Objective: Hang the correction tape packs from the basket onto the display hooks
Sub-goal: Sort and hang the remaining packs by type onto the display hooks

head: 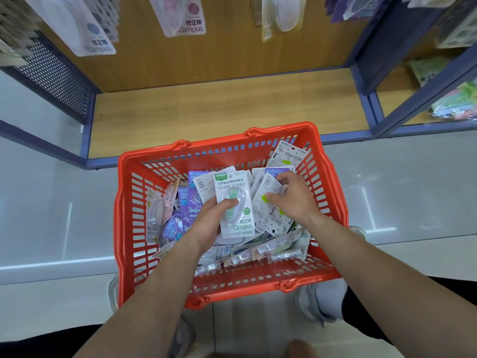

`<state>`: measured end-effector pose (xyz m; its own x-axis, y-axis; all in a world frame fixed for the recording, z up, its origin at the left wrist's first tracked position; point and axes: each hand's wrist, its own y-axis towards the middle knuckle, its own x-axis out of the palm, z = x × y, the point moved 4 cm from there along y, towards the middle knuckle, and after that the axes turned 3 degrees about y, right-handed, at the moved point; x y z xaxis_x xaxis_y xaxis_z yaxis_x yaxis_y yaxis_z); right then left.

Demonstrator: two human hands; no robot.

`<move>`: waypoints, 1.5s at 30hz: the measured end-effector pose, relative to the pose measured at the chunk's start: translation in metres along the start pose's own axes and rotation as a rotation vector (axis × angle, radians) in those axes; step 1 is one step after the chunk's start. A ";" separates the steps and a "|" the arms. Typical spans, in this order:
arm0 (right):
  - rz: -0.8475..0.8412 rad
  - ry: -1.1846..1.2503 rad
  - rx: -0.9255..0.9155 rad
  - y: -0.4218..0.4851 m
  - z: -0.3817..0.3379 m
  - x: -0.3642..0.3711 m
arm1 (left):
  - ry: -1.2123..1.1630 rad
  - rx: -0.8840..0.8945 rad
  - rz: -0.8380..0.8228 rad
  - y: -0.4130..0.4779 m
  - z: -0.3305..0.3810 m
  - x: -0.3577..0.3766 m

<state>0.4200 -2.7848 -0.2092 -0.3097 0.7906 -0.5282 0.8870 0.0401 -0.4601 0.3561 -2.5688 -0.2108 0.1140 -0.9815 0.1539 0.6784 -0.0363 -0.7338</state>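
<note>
An orange basket [124, 228] stands on the floor in front of the shelf, filled with several correction tape packs. My left hand [209, 223] grips a small stack of green Campus packs [236, 192], thumb pressed on the top pack's blister. My right hand [294, 197] is inside the basket to the right, its fingers pinching a white pack [268, 215] that lies back side up. Purple packs [185, 202] lie at the basket's left. More Campus packs [180, 19] hang on display hooks at the top of the view.
The wooden bottom shelf [219, 112] lies just beyond the basket, framed by blue metal posts [361, 81]. A perforated side panel [51, 71] stands at the left. Other goods fill the right bay [454, 104]. My shoes [315, 303] are beside the basket on the pale tiled floor.
</note>
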 end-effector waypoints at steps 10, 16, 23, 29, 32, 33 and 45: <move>-0.036 0.445 0.270 -0.020 -0.011 -0.009 | -0.036 -0.049 -0.090 -0.003 0.003 0.027; -0.011 0.426 0.320 -0.019 0.003 -0.012 | -0.078 -0.067 -0.142 -0.001 0.000 0.037; -0.020 0.387 0.328 -0.016 0.009 -0.006 | -0.132 -0.072 -0.144 -0.003 0.004 0.034; -0.022 0.470 0.225 -0.012 0.006 -0.008 | -0.053 -0.056 -0.119 -0.005 0.009 0.026; -0.080 0.528 0.141 -0.007 -0.006 -0.015 | -0.054 -0.010 -0.090 -0.009 0.027 0.005; -0.102 0.544 0.121 -0.007 -0.013 -0.018 | -0.057 0.010 -0.084 -0.012 0.035 -0.003; -0.298 0.722 0.010 -0.054 -0.124 -0.046 | -0.053 0.166 -0.158 -0.090 0.121 0.001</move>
<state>0.4287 -2.7478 -0.0714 -0.2321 0.9491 0.2127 0.7971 0.3109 -0.5176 0.3832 -2.5440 -0.0641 0.0323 -0.9546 0.2962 0.8003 -0.1528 -0.5797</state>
